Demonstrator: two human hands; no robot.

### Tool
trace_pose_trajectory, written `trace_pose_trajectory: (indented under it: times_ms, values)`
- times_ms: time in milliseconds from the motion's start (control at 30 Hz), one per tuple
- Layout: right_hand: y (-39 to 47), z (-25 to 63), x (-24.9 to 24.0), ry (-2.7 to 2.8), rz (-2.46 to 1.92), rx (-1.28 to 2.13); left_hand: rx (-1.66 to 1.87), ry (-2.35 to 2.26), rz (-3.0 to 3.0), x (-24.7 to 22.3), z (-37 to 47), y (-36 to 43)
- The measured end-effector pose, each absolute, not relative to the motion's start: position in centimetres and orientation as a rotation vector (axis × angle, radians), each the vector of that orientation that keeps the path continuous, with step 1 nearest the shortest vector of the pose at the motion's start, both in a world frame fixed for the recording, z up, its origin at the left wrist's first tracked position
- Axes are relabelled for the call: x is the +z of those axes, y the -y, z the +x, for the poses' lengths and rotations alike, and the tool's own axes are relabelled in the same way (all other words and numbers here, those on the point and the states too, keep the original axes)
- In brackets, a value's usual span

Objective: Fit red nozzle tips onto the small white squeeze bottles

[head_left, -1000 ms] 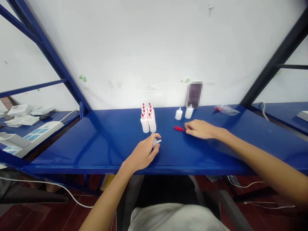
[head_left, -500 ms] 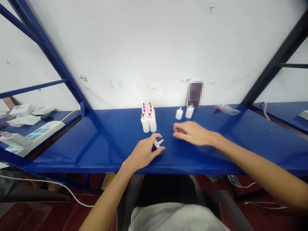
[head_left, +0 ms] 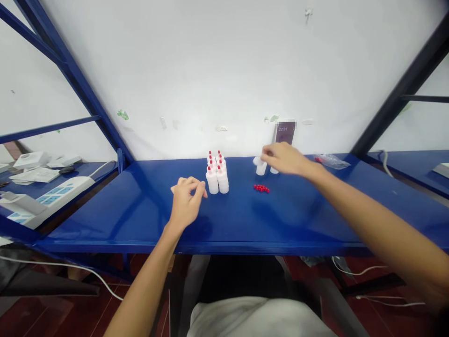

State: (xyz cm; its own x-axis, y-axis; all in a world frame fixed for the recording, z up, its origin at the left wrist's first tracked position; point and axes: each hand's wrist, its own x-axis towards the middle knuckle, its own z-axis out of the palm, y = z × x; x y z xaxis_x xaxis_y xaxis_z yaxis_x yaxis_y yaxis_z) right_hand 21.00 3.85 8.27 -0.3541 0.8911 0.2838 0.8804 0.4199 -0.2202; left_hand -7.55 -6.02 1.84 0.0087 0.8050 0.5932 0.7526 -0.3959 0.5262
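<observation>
My left hand (head_left: 187,201) is over the blue table, left of a group of white bottles (head_left: 217,180) with red caps standing in two rows. Its thumb and fingers are pressed together, and whatever they may hold is hidden. At the back, my right hand (head_left: 285,158) is closed on a small white bottle, tilted and blurred. Just behind and below it stands an uncapped white bottle (head_left: 260,169). Another white bottle (head_left: 274,170) is partly hidden by my right hand. Several small red caps (head_left: 261,188) lie in a pile in front of them.
A phone (head_left: 285,132) leans upright near the wall. Behind my right forearm lies a clear plastic bag (head_left: 333,161) with something red in it. To the left are a white power strip (head_left: 58,199) and white boxes (head_left: 31,160). Blue frame posts rise at both sides.
My left hand has moved left and no longer shows the white bottle. My right hand has moved up and back, uncovering the red caps, and now has a white bottle in it.
</observation>
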Motion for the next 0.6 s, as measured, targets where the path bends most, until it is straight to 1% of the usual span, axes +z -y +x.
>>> trace_pose_trajectory:
  times_ms: [67, 133, 233, 433, 600]
  values:
    - [-6.8, 22.2, 8.7, 2.294, -1.767, -0.059, 1.372, -1.704, 2.15, 1.9, -8.4, 4.6]
    - [-8.9, 22.8, 8.5, 2.324, -1.879, -0.029, 1.336, -1.693, 2.08, 1.9, -8.7, 3.5]
    - [-10.3, 22.8, 7.9, 2.337, -1.919, 0.008, 1.325, -1.67, 2.001, 1.8, -8.6, 2.5]
    - [-10.8, 22.7, 8.0, 2.267, -2.017, 0.019, 1.287, -1.737, 2.111, 2.0, -7.6, 1.3]
    - [-11.3, 22.4, 8.1, 2.367, -2.039, 0.073, 1.276, -1.735, 2.099, 1.5, -7.5, 0.7]
